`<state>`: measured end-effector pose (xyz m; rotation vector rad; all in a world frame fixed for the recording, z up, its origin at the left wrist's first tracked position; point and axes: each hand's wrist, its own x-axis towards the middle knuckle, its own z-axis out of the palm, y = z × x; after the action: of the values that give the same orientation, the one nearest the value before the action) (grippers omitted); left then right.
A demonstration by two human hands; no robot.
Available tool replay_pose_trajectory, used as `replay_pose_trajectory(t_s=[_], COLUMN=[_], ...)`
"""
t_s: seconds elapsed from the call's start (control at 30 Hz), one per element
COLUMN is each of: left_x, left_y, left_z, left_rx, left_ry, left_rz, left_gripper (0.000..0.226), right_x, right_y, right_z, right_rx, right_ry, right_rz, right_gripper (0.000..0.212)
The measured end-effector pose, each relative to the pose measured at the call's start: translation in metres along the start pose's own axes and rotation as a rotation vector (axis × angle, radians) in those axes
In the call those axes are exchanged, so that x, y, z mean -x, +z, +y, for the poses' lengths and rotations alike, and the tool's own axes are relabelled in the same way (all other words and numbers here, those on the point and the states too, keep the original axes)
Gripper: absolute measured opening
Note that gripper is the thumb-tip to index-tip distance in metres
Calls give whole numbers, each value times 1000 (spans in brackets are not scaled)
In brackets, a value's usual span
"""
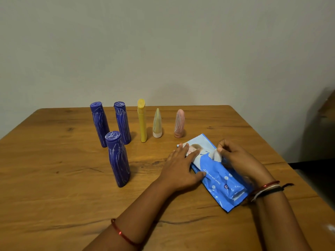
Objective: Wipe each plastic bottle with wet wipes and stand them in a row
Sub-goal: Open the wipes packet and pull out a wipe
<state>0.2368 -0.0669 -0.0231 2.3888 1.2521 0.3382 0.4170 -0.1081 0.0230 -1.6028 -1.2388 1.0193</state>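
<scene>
A blue pack of wet wipes (217, 176) lies flat on the wooden table (54, 178). My left hand (181, 169) presses flat on the pack's left side with straight fingers. My right hand (237, 160) pinches the white flap or wipe (216, 153) at the pack's opening. Three blue bottles streaked with white stand upside down on their caps: one nearest me (117, 158), two behind (99, 124) (122, 122). A yellow bottle (142, 120), a pale green tube (157, 123) and a pink tube (179, 123) stand further right.
A plain wall rises behind the table's far edge. A dark area with a brown cardboard shape (328, 104) lies beyond the table's right edge. Bare wood stretches left of the blue bottles and in front of my arms.
</scene>
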Motion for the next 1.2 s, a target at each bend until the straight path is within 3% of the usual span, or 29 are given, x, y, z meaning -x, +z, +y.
replay_pose_trajectory(t_s=[0.23,0.4,0.53,0.6,0.63,0.73,0.8,0.9,0.97,1.03,1.13,1.2], left_x=[0,-2,0,2,3,10,14,19,22,26,32,35], left_y=[1,1,2,-1,-4,-20,-32,-42,-51,-58,-63,-62], left_z=[1,1,3,6,9,27,36,29,24,17,7,3], left_rx=[-25,-54,-75,68,261,1129,1408,1452,1345,1228,1188,1218], left_ry=[-16,-13,-4,12,14,-104,-231,-224,-167,-170,-224,-256], left_rz=[-11,-11,0,51,108,268,232,226,325,419,505,530], left_gripper=[79,79,79,75,69,34,28,35,23,21,16,19], right_x=[-1,0,0,-4,-6,-10,-12,-12,-8,-5,2,7], right_y=[5,9,9,11,14,23,31,43,50,56,67,72], right_z=[-9,-17,-28,-33,-36,-45,-50,-56,-58,-59,-60,-60], right_rx=[-82,-203,-322,-369,-370,-416,-545,-856,-1108,-1210,-1101,-883], right_ry=[-160,-317,-317,-250,-219,-126,-42,58,112,144,143,98], right_rz=[82,277,401,377,360,281,216,43,-128,-285,-354,-261], right_gripper=[30,25,19,17,17,17,16,27,38,48,43,31])
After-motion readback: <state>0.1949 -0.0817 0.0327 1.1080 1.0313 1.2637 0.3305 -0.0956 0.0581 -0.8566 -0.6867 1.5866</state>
